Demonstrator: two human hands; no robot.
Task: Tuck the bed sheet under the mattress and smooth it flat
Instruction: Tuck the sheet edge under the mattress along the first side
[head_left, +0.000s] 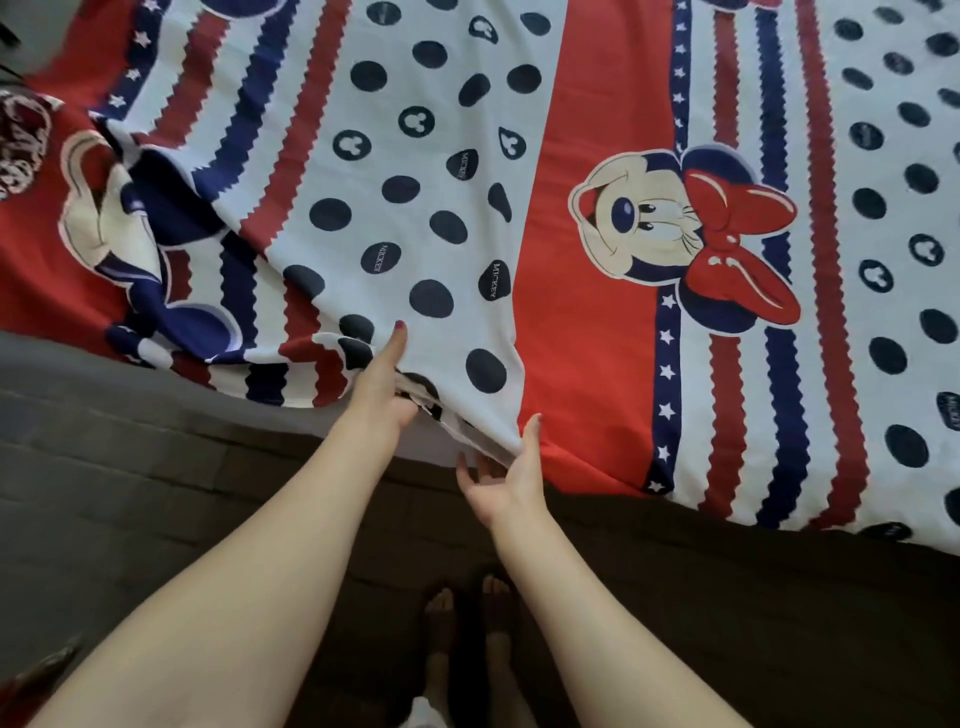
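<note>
A bed sheet (519, 182) printed with red panels, navy dots, zigzag stripes and cartoon mouse heads covers the bed. Its near hem is bunched and lifted at the middle of the bed's front edge. My left hand (382, 384) grips a fold of that hem, thumb pointing up over the white dotted cloth. My right hand (506, 467) holds the hem from below, palm up, thumb on the red panel. To the left, the grey mattress (104, 374) lies bare below the rumpled sheet. On the right the sheet hangs over the edge.
The dark side of the bed base (675, 597) runs below the mattress edge. My bare feet (467, 623) stand on the dark floor close to the bed. A dark patterned cloth (21, 140) lies at the far left edge of the bed.
</note>
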